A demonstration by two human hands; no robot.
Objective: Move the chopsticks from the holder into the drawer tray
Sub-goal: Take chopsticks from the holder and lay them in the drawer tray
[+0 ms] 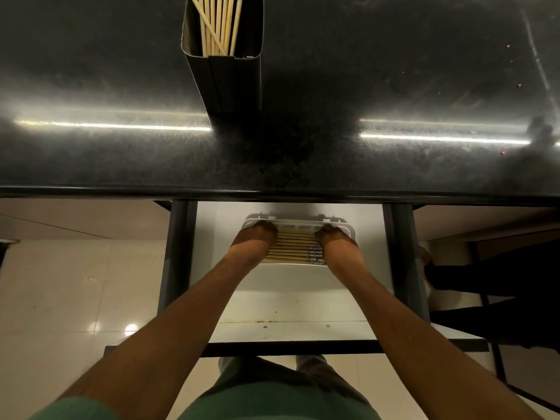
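A tall dark rectangular holder [230,83] stands on the black counter and has several pale wooden chopsticks [216,22] standing in it. Below the counter a white drawer [288,298] is pulled out. A white tray [345,230] lies in it with several chopsticks [292,247] laid side by side across it. My left hand [253,242] rests on the left ends of those chopsticks, fingers reaching to the tray's far rim. My right hand [338,244] rests on their right ends in the same way. Whether either hand grips anything is hidden.
The black counter [394,86] has its front edge just above the tray. Dark drawer rails [177,256] run down both sides. A dark chair frame [497,298] stands at the right on the pale tiled floor [75,298].
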